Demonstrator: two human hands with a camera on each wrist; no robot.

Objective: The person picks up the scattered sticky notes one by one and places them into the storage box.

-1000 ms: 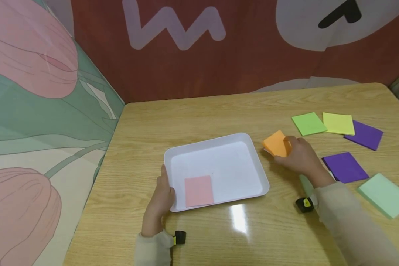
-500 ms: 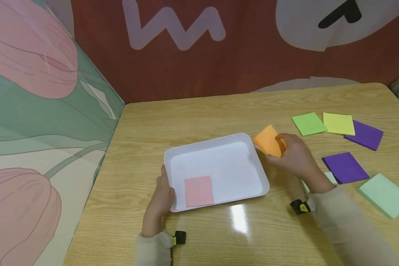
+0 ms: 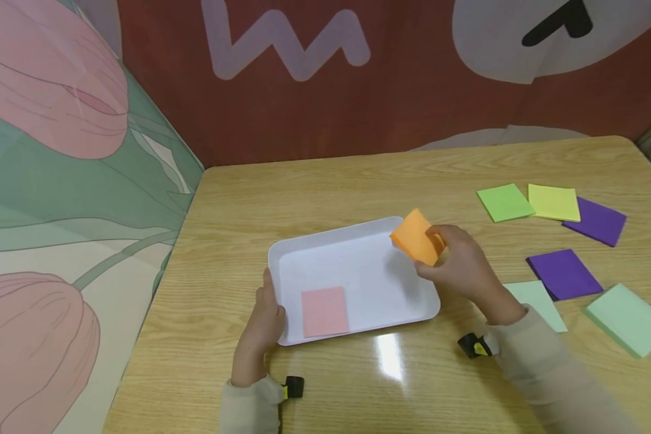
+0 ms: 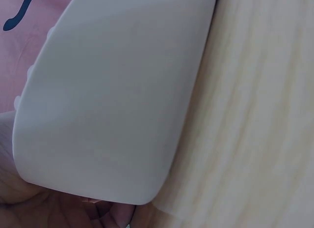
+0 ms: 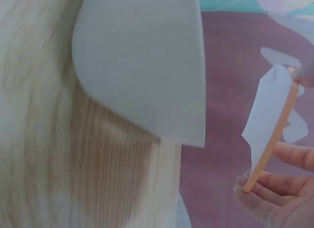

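Note:
In the head view my right hand (image 3: 463,265) pinches an orange sticky note pad (image 3: 414,236) over the right end of a white tray (image 3: 369,259). The right wrist view shows this orange pad (image 5: 274,144) edge-on, a white sheet on its underside and fingertips at both ends. My left hand (image 3: 266,316) holds the tray's left end near its front corner. A pink sticky note pad (image 3: 324,311) lies flat inside the tray, front left. Only the tray's outer wall (image 4: 113,100) and part of the left hand (image 4: 59,208) appear in the left wrist view.
Right of the tray lie a green pad (image 3: 506,202), a yellow pad (image 3: 553,202) overlapping a purple pad (image 3: 599,222), another purple pad (image 3: 565,274), a pale mint pad (image 3: 537,304) and a thick mint pad (image 3: 629,319). A printed wall covering (image 3: 325,114) borders the table's far edge.
My right hand has carried the orange pad left, from beside the tray to above its right end, uncovering more of the pale mint pad. My left hand and the tray have stayed put.

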